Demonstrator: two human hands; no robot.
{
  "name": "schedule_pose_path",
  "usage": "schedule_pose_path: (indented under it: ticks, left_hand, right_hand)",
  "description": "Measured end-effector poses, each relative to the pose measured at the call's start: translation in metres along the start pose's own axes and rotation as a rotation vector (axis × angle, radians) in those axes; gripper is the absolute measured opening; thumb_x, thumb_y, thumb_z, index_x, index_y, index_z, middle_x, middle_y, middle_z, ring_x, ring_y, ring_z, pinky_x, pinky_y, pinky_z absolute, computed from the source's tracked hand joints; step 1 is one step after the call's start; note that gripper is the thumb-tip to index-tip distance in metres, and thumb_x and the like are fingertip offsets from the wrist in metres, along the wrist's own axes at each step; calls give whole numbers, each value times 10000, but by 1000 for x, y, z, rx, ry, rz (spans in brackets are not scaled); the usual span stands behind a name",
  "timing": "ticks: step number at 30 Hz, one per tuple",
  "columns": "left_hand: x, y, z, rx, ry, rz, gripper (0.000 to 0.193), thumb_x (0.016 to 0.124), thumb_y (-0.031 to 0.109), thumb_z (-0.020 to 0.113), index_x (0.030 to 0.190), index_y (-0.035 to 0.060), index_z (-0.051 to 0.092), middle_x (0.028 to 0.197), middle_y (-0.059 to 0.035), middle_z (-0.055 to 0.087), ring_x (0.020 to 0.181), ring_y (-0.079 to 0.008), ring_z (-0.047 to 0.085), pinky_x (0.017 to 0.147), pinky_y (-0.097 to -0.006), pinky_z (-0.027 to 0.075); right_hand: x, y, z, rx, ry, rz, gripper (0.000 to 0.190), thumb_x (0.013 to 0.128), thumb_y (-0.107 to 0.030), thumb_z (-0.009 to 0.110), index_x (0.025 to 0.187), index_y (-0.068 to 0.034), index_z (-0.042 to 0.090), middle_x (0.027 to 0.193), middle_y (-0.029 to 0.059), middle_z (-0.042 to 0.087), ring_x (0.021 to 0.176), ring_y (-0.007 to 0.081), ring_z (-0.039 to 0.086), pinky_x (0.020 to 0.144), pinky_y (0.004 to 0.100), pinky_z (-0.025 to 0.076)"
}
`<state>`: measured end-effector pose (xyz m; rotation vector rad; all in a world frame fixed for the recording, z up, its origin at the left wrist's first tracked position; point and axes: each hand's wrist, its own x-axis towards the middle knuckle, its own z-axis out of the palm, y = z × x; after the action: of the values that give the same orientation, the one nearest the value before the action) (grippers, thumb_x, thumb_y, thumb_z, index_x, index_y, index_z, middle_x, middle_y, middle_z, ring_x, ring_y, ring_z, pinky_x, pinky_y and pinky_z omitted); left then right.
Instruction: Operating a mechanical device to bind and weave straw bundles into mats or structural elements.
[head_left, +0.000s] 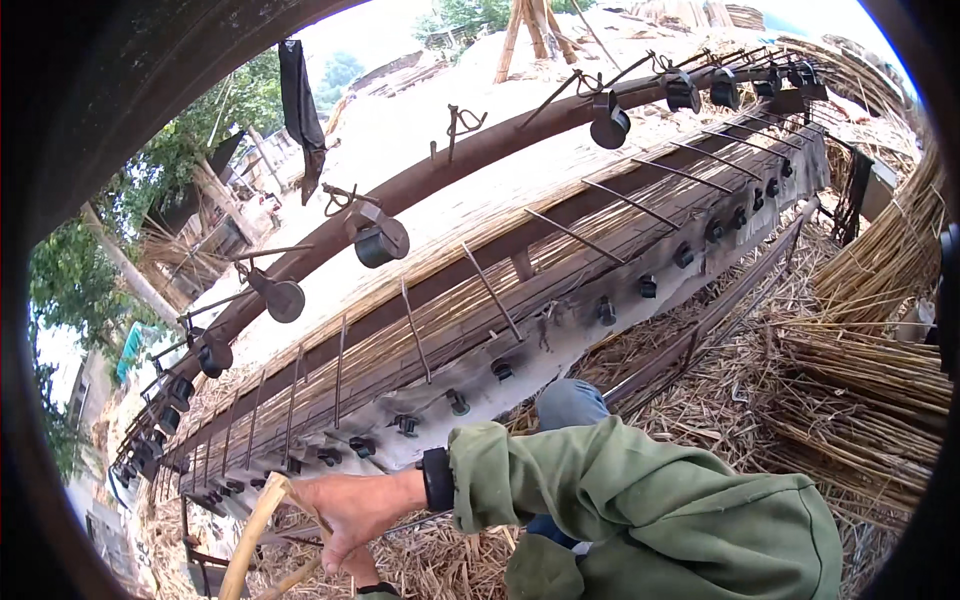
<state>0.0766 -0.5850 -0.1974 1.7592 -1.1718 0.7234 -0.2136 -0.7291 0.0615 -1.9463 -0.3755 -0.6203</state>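
Observation:
My right hand (364, 506), at the end of a green sleeve with a black cuff, grips a bent pale-yellow dry stalk (251, 529). The stalk folds sharply beside the knuckles, and one length runs down out of the picture. Just below, my left hand (363, 566) shows only in part; the right hand and the picture's rim hide its fingers. Beyond both hands stretches a long reed-mat loom. Dark metal spools (381, 241) hang by wire hooks from its rusty pipe (480, 146). Under the pipe, thin metal rods (491, 292) stick out over pale reeds (465, 296).
A greyish sheet (540, 356) with small black spools runs along the loom's near side. A lower metal bar (675, 337) lies close to my knee (568, 405). Bundles of reeds (862, 405) lie at the right. Loose straw (720, 420) covers the ground. A dark cloth (302, 112) hangs above.

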Motion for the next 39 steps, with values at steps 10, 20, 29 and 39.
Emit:
schedule_pose_path:
  ticks: [10,20,29,39]
  left_hand:
    - [9,78,18,-242,-327,-190,286,913,186,461,714,-20,464,559,-79,399,532,-152,345,487,-327,306]
    - [4,109,19,-262,-476,-191,285,889,163,460,664,-12,462,535,-65,402,511,-159,389,494,-328,329]
    - [-11,169,70,-226,-793,109,222,746,142,675,878,52,521,575,-113,483,481,-282,474,470,-347,384]
    - [-32,307,66,-399,-1130,220,184,874,183,533,935,10,528,742,-197,562,626,-349,530,544,-447,404]
  right_hand:
    - [-24,-19,-41,715,196,-257,347,658,-67,756,925,-2,544,679,33,570,607,84,560,539,212,462]
    - [-48,-65,-70,401,399,-229,345,591,-166,826,681,-58,511,524,-60,423,500,25,384,455,185,299]
    - [-147,-7,-154,569,1301,101,175,824,-129,624,816,-90,454,650,-21,462,455,57,382,441,240,363]
    - [-266,-90,-208,-420,1586,154,515,773,-179,689,1131,14,373,861,65,525,728,105,521,625,231,445]
